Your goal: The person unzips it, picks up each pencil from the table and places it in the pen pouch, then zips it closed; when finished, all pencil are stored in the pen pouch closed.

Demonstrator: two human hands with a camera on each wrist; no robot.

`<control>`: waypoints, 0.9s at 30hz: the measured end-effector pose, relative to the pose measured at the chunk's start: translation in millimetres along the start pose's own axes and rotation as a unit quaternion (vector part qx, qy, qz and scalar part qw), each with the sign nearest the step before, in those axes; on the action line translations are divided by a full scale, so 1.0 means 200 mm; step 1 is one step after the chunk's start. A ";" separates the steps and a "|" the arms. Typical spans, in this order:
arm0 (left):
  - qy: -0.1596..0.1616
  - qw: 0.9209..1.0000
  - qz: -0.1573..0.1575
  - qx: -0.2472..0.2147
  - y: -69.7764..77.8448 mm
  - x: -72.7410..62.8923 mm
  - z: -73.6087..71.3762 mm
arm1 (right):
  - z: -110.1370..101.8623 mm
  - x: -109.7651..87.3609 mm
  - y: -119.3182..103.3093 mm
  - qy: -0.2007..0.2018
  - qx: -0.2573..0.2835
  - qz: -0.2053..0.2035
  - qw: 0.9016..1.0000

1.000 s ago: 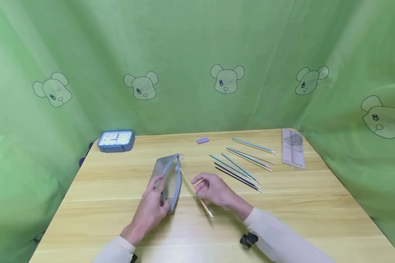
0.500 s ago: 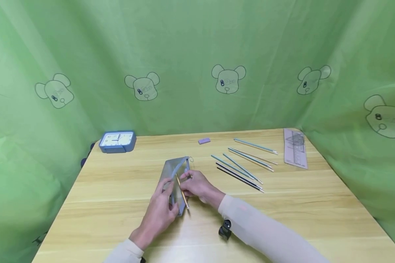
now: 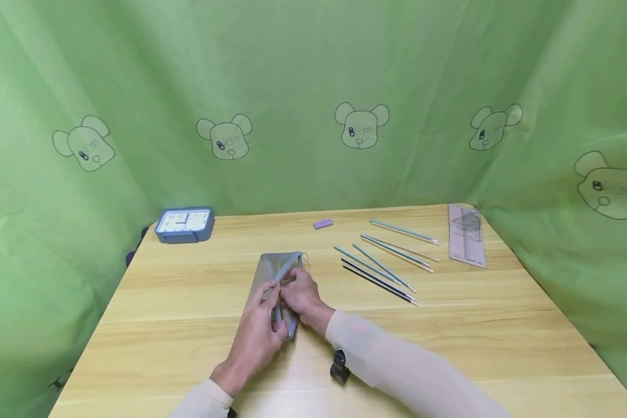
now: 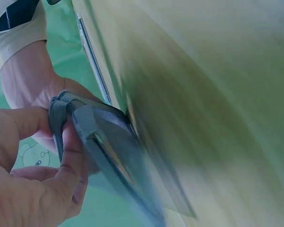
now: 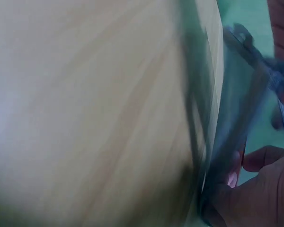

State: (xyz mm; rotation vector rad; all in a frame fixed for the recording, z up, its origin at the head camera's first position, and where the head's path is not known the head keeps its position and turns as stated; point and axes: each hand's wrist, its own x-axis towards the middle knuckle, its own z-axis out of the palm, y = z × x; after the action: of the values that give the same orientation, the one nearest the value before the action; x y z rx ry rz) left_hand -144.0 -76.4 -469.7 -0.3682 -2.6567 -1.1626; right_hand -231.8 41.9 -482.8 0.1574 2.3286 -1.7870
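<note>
A grey-blue zippered pencil pouch [image 3: 263, 273] lies in the middle of the table in the head view, its mouth spread apart. My left hand [image 3: 258, 334] pinches the pouch's near side; the left wrist view shows thumb and fingers gripping its edge. My right hand [image 3: 300, 293] reaches into the mouth, fingers curled round a yellow pencil [image 3: 279, 285] that is mostly hidden by the hands and pouch. Through the pouch's side in the left wrist view, a yellowish strip of the pencil [image 4: 116, 158] shows. The right wrist view is dark and blurred around the fingers.
Several blue, yellow and black pencils [image 3: 378, 276] lie spread to the right. Behind them are a purple eraser [image 3: 323, 223] and a clear ruler set [image 3: 467, 235] at the back right. A blue clock [image 3: 184, 225] stands at the back left. Green curtains [image 3: 303, 174] surround the table [image 3: 449, 354].
My right hand has moved left with the yellow pencil, from beside the pouch into its mouth. The pouch and my left hand have shifted slightly right.
</note>
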 end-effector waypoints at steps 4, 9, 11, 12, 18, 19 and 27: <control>0.003 1.000 -0.010 -0.019 0.01 0.01 -0.01 | 0.05 -0.01 -0.01 0.018 -0.030 0.005 0.999; 0.011 0.999 -0.022 -0.038 0.01 0.02 -0.03 | 0.05 -0.02 -0.03 -0.007 -0.067 -0.001 0.998; 0.017 0.998 -0.025 -0.046 0.01 0.03 -0.04 | 0.04 -0.03 -0.04 -0.038 -0.076 -0.012 0.996; 0.020 0.998 -0.024 -0.048 0.01 0.03 -0.05 | 0.03 -0.03 -0.04 -0.054 -0.076 -0.018 0.996; 0.028 0.999 -0.022 -0.039 -0.01 0.03 -0.07 | -0.05 -0.05 -0.02 -0.097 0.004 -0.033 0.995; 0.028 0.999 -0.022 -0.039 -0.02 0.03 -0.07 | -0.07 -0.05 -0.02 -0.096 0.008 -0.039 0.995; 0.028 0.997 -0.039 -0.061 -0.04 0.02 -0.08 | -0.42 -0.07 0.03 -0.036 -0.143 -0.147 0.978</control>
State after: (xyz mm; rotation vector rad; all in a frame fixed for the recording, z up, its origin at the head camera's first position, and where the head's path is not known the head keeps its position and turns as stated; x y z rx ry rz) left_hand -149.3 -92.5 -463.0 -0.2514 -2.5799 -1.3437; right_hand -224.8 125.2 -464.5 -0.3039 2.6307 -1.5124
